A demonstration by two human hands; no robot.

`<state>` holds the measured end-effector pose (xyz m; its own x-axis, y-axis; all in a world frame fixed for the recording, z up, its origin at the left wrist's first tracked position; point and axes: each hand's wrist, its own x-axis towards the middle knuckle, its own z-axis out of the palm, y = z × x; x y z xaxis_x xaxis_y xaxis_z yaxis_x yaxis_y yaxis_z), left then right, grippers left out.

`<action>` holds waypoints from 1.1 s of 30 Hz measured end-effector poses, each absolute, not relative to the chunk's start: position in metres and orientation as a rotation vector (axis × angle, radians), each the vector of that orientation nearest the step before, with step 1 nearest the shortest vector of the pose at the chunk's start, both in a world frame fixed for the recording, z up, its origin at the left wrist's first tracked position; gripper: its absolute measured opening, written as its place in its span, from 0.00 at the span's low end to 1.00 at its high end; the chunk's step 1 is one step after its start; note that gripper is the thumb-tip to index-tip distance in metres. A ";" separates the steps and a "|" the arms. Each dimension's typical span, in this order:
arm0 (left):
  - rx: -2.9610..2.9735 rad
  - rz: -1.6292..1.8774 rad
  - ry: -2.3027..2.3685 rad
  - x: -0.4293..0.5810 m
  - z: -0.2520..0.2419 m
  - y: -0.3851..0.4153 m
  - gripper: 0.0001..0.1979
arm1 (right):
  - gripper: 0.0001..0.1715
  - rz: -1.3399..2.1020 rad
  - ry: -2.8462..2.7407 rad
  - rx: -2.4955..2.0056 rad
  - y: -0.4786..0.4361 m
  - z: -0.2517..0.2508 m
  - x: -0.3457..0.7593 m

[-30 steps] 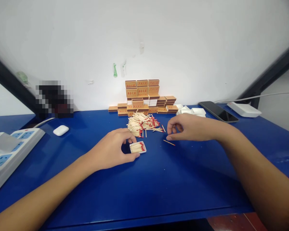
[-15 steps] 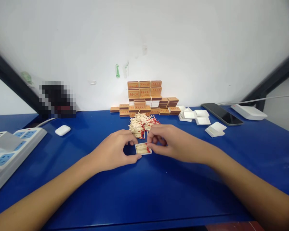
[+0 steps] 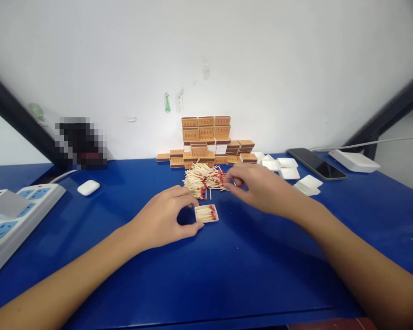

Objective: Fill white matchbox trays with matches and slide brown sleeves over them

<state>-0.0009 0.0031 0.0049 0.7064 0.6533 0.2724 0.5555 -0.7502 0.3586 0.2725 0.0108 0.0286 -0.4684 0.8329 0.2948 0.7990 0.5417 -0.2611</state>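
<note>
A small white matchbox tray (image 3: 207, 213) filled with red-tipped matches lies on the blue table (image 3: 227, 275). My left hand (image 3: 165, 217) curls around its left end, thumb and forefinger touching it. My right hand (image 3: 258, 185) reaches to the right edge of a loose pile of matches (image 3: 203, 178) just behind the tray, fingers pinched together at the matches there. What the pinch holds is too small to make out.
Stacked orange matchboxes (image 3: 206, 140) stand against the wall. Several empty white trays (image 3: 285, 169) lie to the right, with a black phone (image 3: 316, 163) and a white box (image 3: 354, 160) beyond. At left are a power strip (image 3: 13, 215) and a white earbud case (image 3: 88, 187).
My right hand pinched a single match from the table, brought it to the tray, then moved back up to the pile's right edge. The left hand stayed at the tray.
</note>
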 end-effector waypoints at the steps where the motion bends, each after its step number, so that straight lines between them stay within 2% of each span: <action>1: 2.666 0.572 0.947 -0.001 0.005 0.003 0.11 | 0.08 0.111 -2.401 -1.380 0.015 0.028 0.277; 12: 2.681 0.552 0.926 -0.001 0.006 0.001 0.11 | 0.07 0.304 -2.519 -1.473 0.029 0.012 0.285; 23: 2.689 0.546 0.909 0.001 0.003 0.002 0.11 | 0.18 0.451 -2.544 -1.518 0.024 0.021 0.288; 33: 2.684 0.600 0.933 0.002 0.002 0.001 0.12 | 0.16 0.561 -2.435 -1.380 0.011 0.030 0.278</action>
<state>0.0025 0.0006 0.0018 0.7124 0.6341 0.3007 0.5367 -0.7684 0.3486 0.2782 0.0111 0.0298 -0.5015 0.8634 0.0553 0.7521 0.4667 -0.4653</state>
